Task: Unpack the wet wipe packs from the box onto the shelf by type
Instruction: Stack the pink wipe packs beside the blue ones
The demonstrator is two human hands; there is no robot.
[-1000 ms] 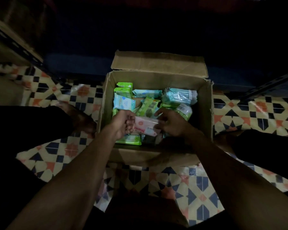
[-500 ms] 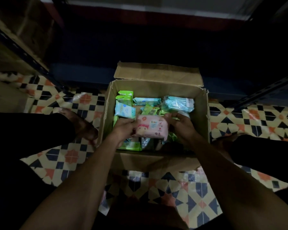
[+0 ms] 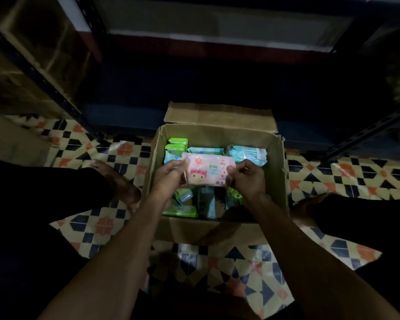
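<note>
We now hold the pink soft-plastic wet wipe pack (image 3: pixel 207 169) higher above the open brown cardboard box (image 3: pixel 276 181), left hand (image 3: pixel 169 175) and right hand (image 3: pixel 246 179) each keeping a closed grip on one end, so shelving comes next.

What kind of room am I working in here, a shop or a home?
Probably a stockroom or shop back room: dim, with slotted metal shelving uprights on either side, a cardboard box of wet wipe packs on a patterned tile floor, and another carton on the left rack.
</note>
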